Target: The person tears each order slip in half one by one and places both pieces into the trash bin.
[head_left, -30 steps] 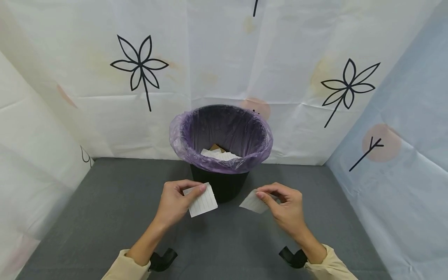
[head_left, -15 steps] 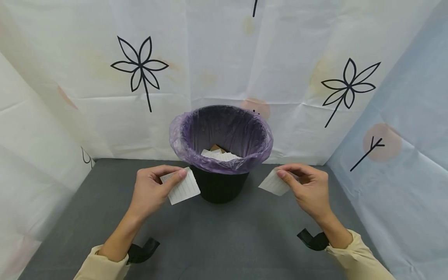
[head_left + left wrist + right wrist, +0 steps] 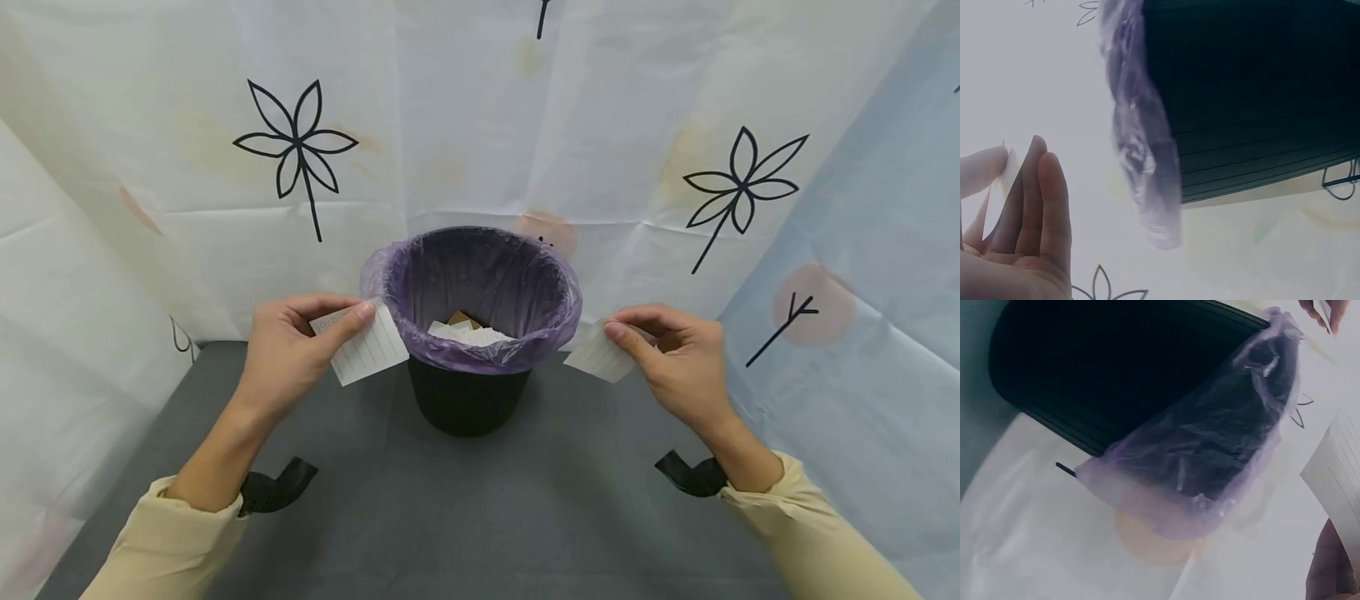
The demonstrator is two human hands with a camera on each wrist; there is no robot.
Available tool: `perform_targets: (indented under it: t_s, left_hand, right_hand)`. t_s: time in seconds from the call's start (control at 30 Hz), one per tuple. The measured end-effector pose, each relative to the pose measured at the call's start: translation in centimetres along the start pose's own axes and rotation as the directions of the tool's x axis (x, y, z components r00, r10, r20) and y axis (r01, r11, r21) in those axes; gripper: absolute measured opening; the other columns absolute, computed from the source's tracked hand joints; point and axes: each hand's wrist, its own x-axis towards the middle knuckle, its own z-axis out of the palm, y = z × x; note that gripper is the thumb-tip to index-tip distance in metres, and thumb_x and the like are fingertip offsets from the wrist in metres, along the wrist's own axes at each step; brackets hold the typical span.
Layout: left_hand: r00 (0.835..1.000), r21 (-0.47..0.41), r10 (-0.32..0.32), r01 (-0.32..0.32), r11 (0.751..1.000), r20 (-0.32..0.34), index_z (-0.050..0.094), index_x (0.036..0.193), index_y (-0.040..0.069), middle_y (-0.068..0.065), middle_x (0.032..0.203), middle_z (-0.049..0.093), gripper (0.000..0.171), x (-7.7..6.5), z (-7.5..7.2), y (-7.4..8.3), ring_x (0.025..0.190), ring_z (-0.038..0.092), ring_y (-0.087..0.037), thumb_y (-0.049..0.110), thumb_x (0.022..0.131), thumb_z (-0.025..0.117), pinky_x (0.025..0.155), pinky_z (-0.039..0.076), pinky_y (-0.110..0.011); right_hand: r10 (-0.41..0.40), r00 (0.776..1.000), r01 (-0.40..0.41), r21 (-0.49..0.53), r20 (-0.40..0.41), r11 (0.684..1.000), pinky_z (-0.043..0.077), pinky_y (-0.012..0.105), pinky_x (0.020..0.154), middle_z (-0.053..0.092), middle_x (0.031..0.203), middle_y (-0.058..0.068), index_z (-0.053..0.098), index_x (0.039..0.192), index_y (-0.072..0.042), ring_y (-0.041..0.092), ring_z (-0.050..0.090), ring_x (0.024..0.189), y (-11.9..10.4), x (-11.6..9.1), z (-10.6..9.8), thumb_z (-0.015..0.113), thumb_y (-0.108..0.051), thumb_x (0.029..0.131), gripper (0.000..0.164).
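Between thumb and fingers, my left hand [image 3: 288, 354] pinches a lined piece of white paper [image 3: 371, 346], held at the left front of the bin's rim. My right hand [image 3: 678, 362] pinches another piece of lined paper [image 3: 602, 357], just right of the rim. Midway between the hands stands a black bin [image 3: 468, 400] with a purple plastic liner [image 3: 487, 357] folded over its edge. White paper pieces [image 3: 468, 333] and a brown piece [image 3: 465, 318] lie inside it. In the right wrist view, the held paper [image 3: 1341, 475] shows at the right edge.
The bin rests on a dark grey table surface [image 3: 480, 517], close to the back. Behind it hangs a white cloth wall [image 3: 465, 125] printed with black flowers. Cloth walls also stand at the left [image 3: 75, 333] and right [image 3: 885, 333].
Both hands have moved apart and then up, each carrying its piece of paper, from in front of the bin to either side of its rim. The bin has stayed put.
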Motion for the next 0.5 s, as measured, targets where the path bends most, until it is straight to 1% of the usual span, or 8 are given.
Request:
perform_targets:
  t_s: [0.03,0.13,0.17,0.3,0.43,0.5]
  left_hand:
    - [1.000,-0.002,0.005,-0.005,1.000,0.004,0.078,0.105,-0.001,0.004,0.100,0.074,0.019,0.3,0.0,0.2,0.056,0.059,-0.011,0.013,0.093,0.076,0.051,0.047,-0.024]
    - [1.000,-0.010,0.019,-0.019,1.000,0.015,0.077,0.106,-0.004,0.003,0.098,0.074,0.021,1.5,-0.1,0.8,0.063,0.064,-0.013,0.013,0.093,0.075,0.056,0.052,-0.023]
    - [1.000,-0.013,0.023,-0.023,1.000,0.021,0.077,0.106,-0.005,0.003,0.097,0.074,0.022,1.8,-0.1,1.0,0.069,0.067,-0.014,0.013,0.093,0.075,0.059,0.054,-0.024]
    - [0.999,-0.025,0.041,-0.040,0.999,0.028,0.076,0.106,-0.007,0.002,0.097,0.074,0.023,3.3,-0.1,1.7,0.074,0.068,-0.015,0.012,0.094,0.075,0.061,0.056,-0.023]
    - [0.998,-0.028,0.052,-0.052,0.998,0.019,0.076,0.106,-0.007,0.003,0.096,0.074,0.023,4.6,0.0,2.6,0.081,0.066,-0.015,0.012,0.093,0.075,0.063,0.055,-0.023]
    - [0.999,-0.031,0.052,-0.052,0.998,0.015,0.077,0.105,-0.005,0.003,0.096,0.074,0.022,5.2,0.0,2.9,0.084,0.066,-0.016,0.013,0.092,0.076,0.064,0.055,-0.022]
  right_hand:
    - [-0.002,1.000,0.002,-0.002,0.005,1.000,0.053,0.019,0.068,0.075,0.089,0.006,0.073,0.093,0.012,0.012,0.070,0.082,-0.1,0.3,0.0,0.073,0.014,0.085,0.008]
    - [-0.012,1.000,0.012,-0.002,0.014,1.000,0.053,0.019,0.068,0.074,0.090,0.005,0.073,0.093,0.012,0.012,0.070,0.082,-0.4,1.2,-0.1,0.074,0.012,0.086,0.008]
    - [-0.017,1.000,0.017,-0.001,0.016,1.000,0.053,0.019,0.069,0.074,0.090,0.004,0.072,0.094,0.013,0.012,0.070,0.082,-0.6,1.5,-0.1,0.074,0.012,0.086,0.008]
    - [-0.024,1.000,0.024,0.004,0.010,1.000,0.053,0.018,0.070,0.074,0.090,0.005,0.071,0.095,0.014,0.012,0.069,0.082,-1.1,2.7,-0.3,0.074,0.010,0.087,0.009]
    - [-0.002,1.000,0.001,-0.049,-0.009,0.999,0.053,0.017,0.071,0.074,0.090,0.006,0.072,0.096,0.013,0.012,0.068,0.079,-1.4,3.9,-0.5,0.076,0.003,0.089,0.013]
    - [0.013,1.000,-0.014,-0.101,-0.008,0.995,0.054,0.016,0.069,0.074,0.090,0.006,0.073,0.097,0.012,0.012,0.067,0.077,-1.6,4.5,-0.7,0.075,0.004,0.089,0.011]
